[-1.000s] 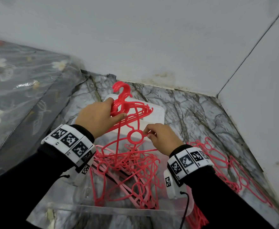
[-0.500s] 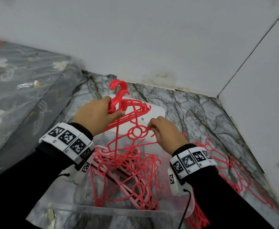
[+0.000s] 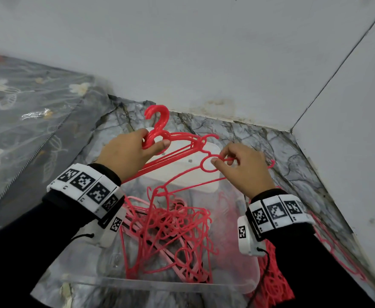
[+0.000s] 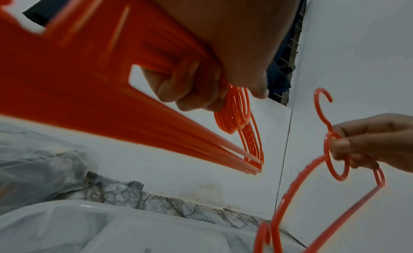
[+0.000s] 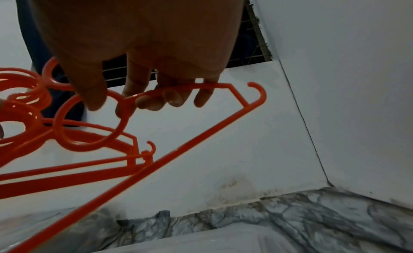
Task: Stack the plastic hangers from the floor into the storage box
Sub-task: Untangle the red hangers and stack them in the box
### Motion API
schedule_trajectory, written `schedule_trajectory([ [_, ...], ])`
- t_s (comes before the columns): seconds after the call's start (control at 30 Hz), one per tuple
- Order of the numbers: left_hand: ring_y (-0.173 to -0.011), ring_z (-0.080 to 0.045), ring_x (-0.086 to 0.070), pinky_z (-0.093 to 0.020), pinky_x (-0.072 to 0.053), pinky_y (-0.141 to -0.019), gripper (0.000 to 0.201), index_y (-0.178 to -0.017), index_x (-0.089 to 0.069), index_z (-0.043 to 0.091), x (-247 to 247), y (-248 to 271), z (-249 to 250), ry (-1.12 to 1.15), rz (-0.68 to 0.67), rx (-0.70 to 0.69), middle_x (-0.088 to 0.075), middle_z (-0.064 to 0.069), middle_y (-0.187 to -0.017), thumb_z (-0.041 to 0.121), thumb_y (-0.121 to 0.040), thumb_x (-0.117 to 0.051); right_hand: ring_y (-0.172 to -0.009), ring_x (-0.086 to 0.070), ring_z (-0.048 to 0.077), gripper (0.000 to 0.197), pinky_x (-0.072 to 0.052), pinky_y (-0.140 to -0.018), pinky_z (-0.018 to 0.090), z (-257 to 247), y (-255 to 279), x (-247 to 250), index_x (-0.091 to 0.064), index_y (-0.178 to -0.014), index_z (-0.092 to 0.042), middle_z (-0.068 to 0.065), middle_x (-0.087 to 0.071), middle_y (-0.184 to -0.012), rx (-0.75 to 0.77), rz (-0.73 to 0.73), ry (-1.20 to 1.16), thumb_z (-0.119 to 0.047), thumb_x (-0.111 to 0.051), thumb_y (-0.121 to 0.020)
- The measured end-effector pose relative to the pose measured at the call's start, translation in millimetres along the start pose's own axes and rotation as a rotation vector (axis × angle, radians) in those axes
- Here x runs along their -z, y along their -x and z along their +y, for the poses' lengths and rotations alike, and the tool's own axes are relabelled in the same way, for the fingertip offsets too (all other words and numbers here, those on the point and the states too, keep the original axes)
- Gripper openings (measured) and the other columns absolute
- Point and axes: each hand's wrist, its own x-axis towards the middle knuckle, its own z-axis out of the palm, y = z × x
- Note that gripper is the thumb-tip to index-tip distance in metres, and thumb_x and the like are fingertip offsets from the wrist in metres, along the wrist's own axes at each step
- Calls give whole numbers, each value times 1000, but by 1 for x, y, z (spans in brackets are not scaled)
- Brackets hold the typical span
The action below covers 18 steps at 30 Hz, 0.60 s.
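A bunch of red plastic hangers (image 3: 182,141) is gripped just below the hooks by my left hand (image 3: 154,142), held above the clear storage box (image 3: 160,283). My right hand (image 3: 222,160) pinches the ring of a single red hanger (image 3: 207,165) to the right of the bunch. Its lower end reaches the tangle of red and pink hangers (image 3: 171,230) inside the box. The left wrist view shows my left hand (image 4: 212,90) curled round the bunch (image 4: 241,119). In the right wrist view, thumb and fingers of my right hand (image 5: 118,101) hold the single hanger (image 5: 201,138).
More red hangers (image 3: 337,247) lie on the marble-patterned floor at the right, along the white wall. A red mesh piece (image 3: 271,283) sits by the box's right corner. The white lid (image 3: 204,181) lies behind the box. A plastic-covered floral mattress (image 3: 26,118) fills the left.
My right hand has moved up and to the right, drawing the single hanger away from the bunch. The left hand has stayed nearly in place with its bunch.
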Motion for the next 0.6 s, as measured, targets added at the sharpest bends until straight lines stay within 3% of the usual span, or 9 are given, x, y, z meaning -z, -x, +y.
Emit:
schedule_trajectory([
  [0.1,-59,-18,-51,-32,-32,-51,55,-71,-46,18,2,0,-1,11,37,21,-53,-2,-63,72,-83,-39,-73,-56,15,20,-42,-89,44,0,0,-2,-56,-70,-28,-7,-57,-71,15,-58,116,-41,-65,-82],
  [0.23,-60,-19,-51,-32,-30,-51,41,-72,-47,19,4,0,-2,12,43,39,-54,0,-63,57,-89,-49,-88,-61,18,19,-32,-88,36,-1,2,-11,-66,-85,-29,-6,-64,-87,47,-195,458,-47,-60,-86],
  [0.37,-62,-18,-53,-32,-33,-52,35,-73,-50,19,3,0,-3,20,41,52,-56,1,-65,51,-88,-55,-94,-62,21,19,-33,-86,33,-5,7,-28,-70,-88,-25,-3,-68,-93,88,-349,544,-42,-64,-85],
  [0.5,-70,-23,-60,-41,-49,-67,34,-71,-54,15,2,-2,-3,114,9,73,-62,-4,-70,45,-86,-59,-97,-61,23,13,-33,-92,35,-10,11,-46,-68,-89,-22,0,-69,-95,148,-515,661,-34,-67,-84],
  [0.6,-72,-23,-60,-41,-49,-69,35,-68,-52,17,2,-1,-4,83,11,74,-62,-3,-73,47,-85,-60,-99,-62,24,12,-36,-87,33,-8,11,-45,-67,-92,-21,2,-69,-97,131,-507,695,-30,-65,-85],
])
